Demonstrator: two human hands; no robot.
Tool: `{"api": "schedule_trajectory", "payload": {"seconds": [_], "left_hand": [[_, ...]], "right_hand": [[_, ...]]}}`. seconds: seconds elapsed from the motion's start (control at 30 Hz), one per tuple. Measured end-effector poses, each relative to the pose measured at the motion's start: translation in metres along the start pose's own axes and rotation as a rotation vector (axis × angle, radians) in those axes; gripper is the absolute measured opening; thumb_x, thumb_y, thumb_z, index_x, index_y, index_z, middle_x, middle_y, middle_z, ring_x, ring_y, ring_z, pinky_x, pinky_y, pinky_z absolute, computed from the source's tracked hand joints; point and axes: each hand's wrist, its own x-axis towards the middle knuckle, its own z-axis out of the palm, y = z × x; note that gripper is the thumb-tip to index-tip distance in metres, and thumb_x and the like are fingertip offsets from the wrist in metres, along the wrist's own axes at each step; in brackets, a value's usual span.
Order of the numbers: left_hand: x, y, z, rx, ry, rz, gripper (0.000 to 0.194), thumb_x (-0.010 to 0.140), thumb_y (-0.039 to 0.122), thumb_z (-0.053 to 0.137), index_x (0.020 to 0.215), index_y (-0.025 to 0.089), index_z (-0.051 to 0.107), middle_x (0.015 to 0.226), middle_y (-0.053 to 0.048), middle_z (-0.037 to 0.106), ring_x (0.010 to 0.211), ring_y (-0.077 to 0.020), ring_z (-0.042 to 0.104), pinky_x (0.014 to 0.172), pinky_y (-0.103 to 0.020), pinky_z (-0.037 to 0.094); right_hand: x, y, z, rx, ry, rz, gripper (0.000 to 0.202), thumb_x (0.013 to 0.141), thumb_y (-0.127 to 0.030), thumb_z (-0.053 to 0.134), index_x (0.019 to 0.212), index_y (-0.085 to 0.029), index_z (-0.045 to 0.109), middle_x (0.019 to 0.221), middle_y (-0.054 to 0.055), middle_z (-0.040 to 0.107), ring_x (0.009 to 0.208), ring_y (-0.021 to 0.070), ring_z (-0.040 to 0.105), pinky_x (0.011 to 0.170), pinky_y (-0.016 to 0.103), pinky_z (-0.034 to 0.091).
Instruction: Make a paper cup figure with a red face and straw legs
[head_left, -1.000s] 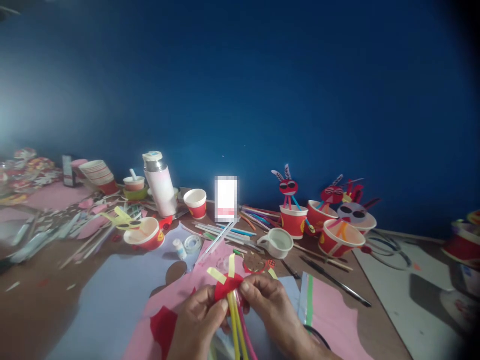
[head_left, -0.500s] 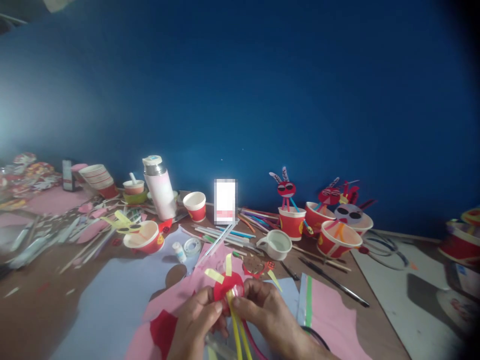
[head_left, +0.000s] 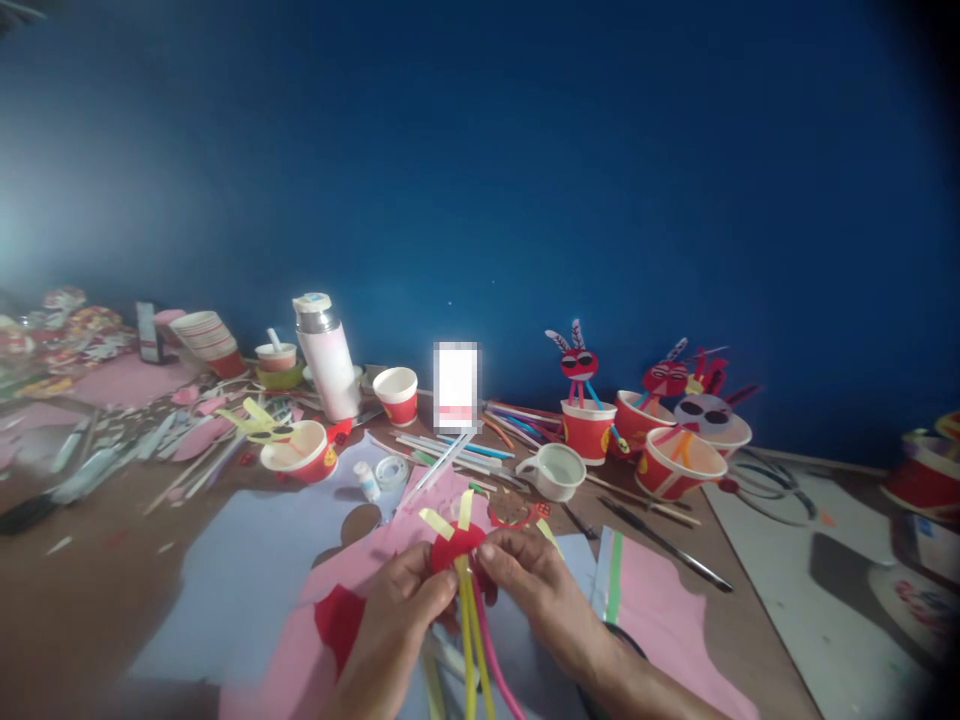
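Observation:
Between my two hands is a red paper disc (head_left: 454, 541) with two pale yellow paper strips (head_left: 466, 510) sticking up from its top. My left hand (head_left: 405, 600) pinches its left and lower edge, the thumb near where two yellow pipe cleaners (head_left: 469, 640) hang from the disc. At the right edge, my right hand (head_left: 529, 575) pinches it between thumb and fingers. A pink pipe cleaner (head_left: 489, 645) runs down beside the yellow ones; its upper end is partly hidden by my right hand. Under my hands lie pink paper (head_left: 315, 590) and a red paper scrap (head_left: 339, 618).
A white mug (head_left: 559, 475), a pen (head_left: 667, 545), a glue bottle (head_left: 367, 481) and a tape roll (head_left: 391, 470) lie ahead. Behind stand a flask (head_left: 330, 370), red paper cups (head_left: 396, 400) and cups with paper figures (head_left: 589, 432), along a blue wall.
My right thumb has moved up to the disc's right edge, away from the pipe cleaners' tops. More of the pink pipe cleaner shows. The view has tilted slightly, shifting the table's things up.

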Motion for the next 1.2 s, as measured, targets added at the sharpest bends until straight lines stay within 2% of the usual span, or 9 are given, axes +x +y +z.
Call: {"api": "schedule_trajectory", "payload": {"seconds": [0.2, 0.37, 0.57, 0.63, 0.8, 0.97, 1.07, 1.2], "left_hand": [[-0.003, -0.001, 0.002, -0.017, -0.008, 0.002, 0.019, 0.074, 0.029, 0.064, 0.082, 0.012, 0.070, 0.059, -0.002, 0.063, 0.054, -0.0137, 0.053, 0.053, -0.023, 0.042], [-0.001, -0.007, 0.001, -0.147, 0.007, -0.008, 0.024, 0.076, 0.037, 0.064, 0.080, 0.015, 0.071, 0.059, -0.002, 0.065, 0.052, -0.0137, 0.052, 0.052, -0.023, 0.043], [0.007, -0.019, -0.002, -0.102, -0.093, -0.086, 0.036, 0.059, 0.042, 0.078, 0.078, 0.012, 0.073, 0.059, -0.002, 0.063, 0.051, -0.0123, 0.051, 0.051, -0.023, 0.042], [0.009, -0.025, -0.003, -0.095, -0.091, -0.078, 0.034, 0.057, 0.040, 0.080, 0.076, 0.012, 0.073, 0.060, -0.003, 0.063, 0.052, -0.0118, 0.051, 0.051, -0.021, 0.040], [0.009, -0.030, -0.005, -0.087, -0.045, -0.056, 0.025, 0.060, 0.033, 0.078, 0.071, 0.012, 0.072, 0.058, -0.002, 0.060, 0.054, -0.0124, 0.052, 0.054, -0.022, 0.041], [0.012, -0.032, -0.008, -0.059, -0.031, -0.069, 0.026, 0.059, 0.033, 0.079, 0.071, 0.011, 0.071, 0.058, -0.003, 0.063, 0.053, -0.0124, 0.053, 0.052, -0.021, 0.040], [0.015, -0.034, -0.012, -0.065, -0.072, -0.090, 0.037, 0.060, 0.045, 0.077, 0.073, 0.011, 0.071, 0.057, -0.003, 0.062, 0.051, -0.0136, 0.054, 0.050, -0.023, 0.041], [0.017, -0.033, -0.015, -0.136, -0.093, -0.088, 0.048, 0.062, 0.056, 0.073, 0.081, 0.012, 0.071, 0.066, -0.007, 0.067, 0.059, -0.0182, 0.058, 0.053, -0.026, 0.044]], "right_hand": [[0.001, 0.001, 0.000, 0.003, 0.099, 0.067, 0.043, 0.071, -0.056, 0.068, 0.060, -0.016, 0.057, 0.054, -0.001, 0.054, 0.051, 0.0105, 0.048, 0.054, 0.024, 0.042], [0.003, 0.003, -0.001, 0.021, 0.140, 0.052, 0.043, 0.071, -0.057, 0.068, 0.060, -0.017, 0.057, 0.053, -0.002, 0.053, 0.051, 0.0105, 0.049, 0.053, 0.023, 0.041], [0.005, 0.007, 0.000, 0.076, 0.164, 0.039, 0.044, 0.070, -0.057, 0.069, 0.063, -0.016, 0.056, 0.053, -0.002, 0.054, 0.049, 0.0096, 0.048, 0.052, 0.022, 0.040], [0.005, 0.007, 0.000, 0.086, 0.162, 0.029, 0.044, 0.071, -0.058, 0.068, 0.064, -0.016, 0.056, 0.054, -0.002, 0.054, 0.050, 0.0097, 0.048, 0.052, 0.022, 0.039], [0.003, 0.005, -0.002, 0.100, 0.094, -0.034, 0.046, 0.083, -0.056, 0.056, 0.061, -0.015, 0.055, 0.056, -0.001, 0.053, 0.054, 0.0101, 0.049, 0.057, 0.023, 0.039], [0.004, 0.007, 0.000, 0.160, 0.038, 0.048, 0.037, 0.070, -0.049, 0.073, 0.068, -0.014, 0.060, 0.062, -0.001, 0.056, 0.057, 0.0099, 0.047, 0.058, 0.023, 0.038], [0.006, 0.007, 0.001, 0.164, 0.090, 0.087, 0.038, 0.065, -0.048, 0.076, 0.063, -0.015, 0.058, 0.058, -0.002, 0.054, 0.054, 0.0093, 0.045, 0.056, 0.022, 0.038], [0.006, 0.006, 0.002, 0.199, 0.105, 0.109, 0.038, 0.064, -0.049, 0.077, 0.063, -0.015, 0.059, 0.059, -0.001, 0.056, 0.054, 0.0096, 0.047, 0.057, 0.023, 0.040]]}}
